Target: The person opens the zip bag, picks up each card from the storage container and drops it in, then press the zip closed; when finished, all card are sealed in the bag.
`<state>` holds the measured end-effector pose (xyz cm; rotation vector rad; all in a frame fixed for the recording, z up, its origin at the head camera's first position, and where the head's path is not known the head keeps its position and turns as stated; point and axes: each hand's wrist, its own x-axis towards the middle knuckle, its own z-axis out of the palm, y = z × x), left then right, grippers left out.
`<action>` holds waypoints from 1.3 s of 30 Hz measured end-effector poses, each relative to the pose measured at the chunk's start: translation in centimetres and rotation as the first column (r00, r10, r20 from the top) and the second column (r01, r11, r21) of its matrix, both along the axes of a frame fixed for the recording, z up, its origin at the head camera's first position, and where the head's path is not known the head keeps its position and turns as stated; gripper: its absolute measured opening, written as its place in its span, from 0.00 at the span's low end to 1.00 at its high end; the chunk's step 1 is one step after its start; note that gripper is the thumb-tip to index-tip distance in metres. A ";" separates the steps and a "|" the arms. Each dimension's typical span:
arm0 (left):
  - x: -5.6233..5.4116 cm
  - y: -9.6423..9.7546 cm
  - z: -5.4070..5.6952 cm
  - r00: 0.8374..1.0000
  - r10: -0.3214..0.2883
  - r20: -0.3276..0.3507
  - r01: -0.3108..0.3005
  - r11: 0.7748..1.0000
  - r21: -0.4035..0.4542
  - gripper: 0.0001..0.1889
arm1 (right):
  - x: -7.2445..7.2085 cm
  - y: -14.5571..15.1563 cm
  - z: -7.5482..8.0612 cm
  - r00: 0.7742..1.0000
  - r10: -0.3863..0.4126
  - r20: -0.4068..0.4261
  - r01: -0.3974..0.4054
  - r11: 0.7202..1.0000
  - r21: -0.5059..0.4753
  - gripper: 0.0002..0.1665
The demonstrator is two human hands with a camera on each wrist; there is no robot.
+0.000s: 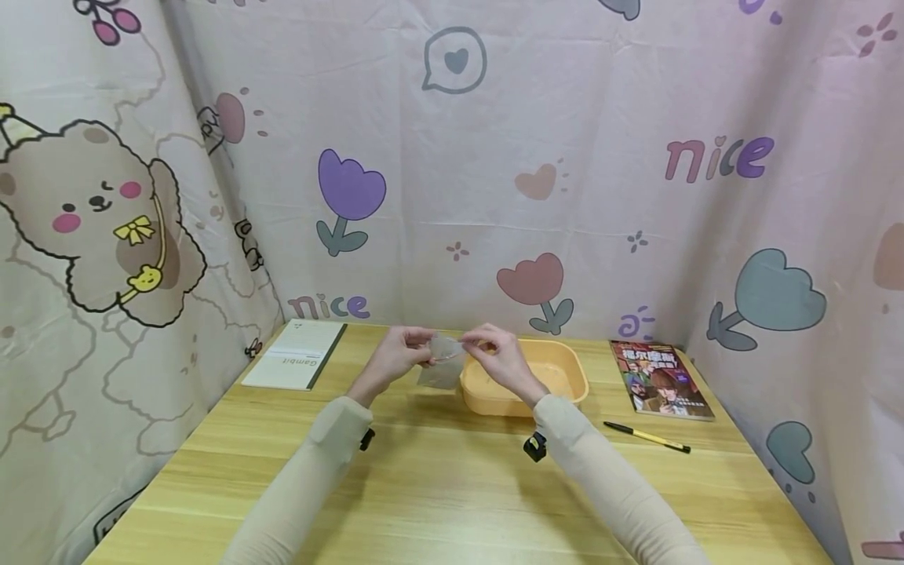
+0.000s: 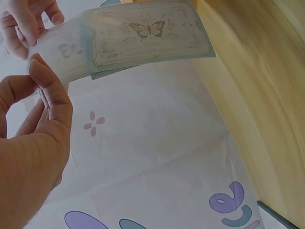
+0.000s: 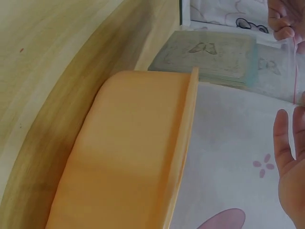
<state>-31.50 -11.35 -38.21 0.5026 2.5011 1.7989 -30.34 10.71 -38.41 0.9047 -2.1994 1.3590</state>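
A clear zip bag (image 1: 442, 372) hangs between the two hands above the table. Inside it are pale cards (image 2: 150, 36) with a blue-green border and a brown butterfly print. A red zip line (image 3: 295, 71) runs along the bag's mouth in the right wrist view. With thumb and fingers the left hand (image 1: 399, 355) pinches one end of the mouth. At the opposite end, the right hand (image 1: 501, 359) pinches the mouth edge, its wrist over the orange plastic basket (image 1: 487, 402).
At the back left lies a white notebook (image 1: 293, 357) with a dark spine. A colourful magazine (image 1: 662, 382) lies at the right, with a yellow and black pen (image 1: 646, 436) in front of it. A printed curtain (image 1: 452, 180) hangs behind the wooden table (image 1: 452, 494).
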 end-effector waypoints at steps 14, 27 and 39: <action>-0.1 -0.5 -0.3 1.000 -0.011 0.002 0.011 0.999 0.047 0.19 | 0.1 0.2 -0.7 0.989 0.048 0.141 -0.055 0.997 0.046 0.11; 0.1 -2.0 -1.7 0.993 -0.029 -0.115 0.039 0.995 0.092 0.26 | -0.9 -0.3 -2.3 0.974 0.018 0.227 0.022 0.985 -0.171 0.07; 0.2 -3.0 -2.8 0.990 0.099 -0.098 -0.093 0.994 0.065 0.11 | -2.4 -1.0 -4.2 0.965 0.005 0.262 0.046 0.981 -0.190 0.14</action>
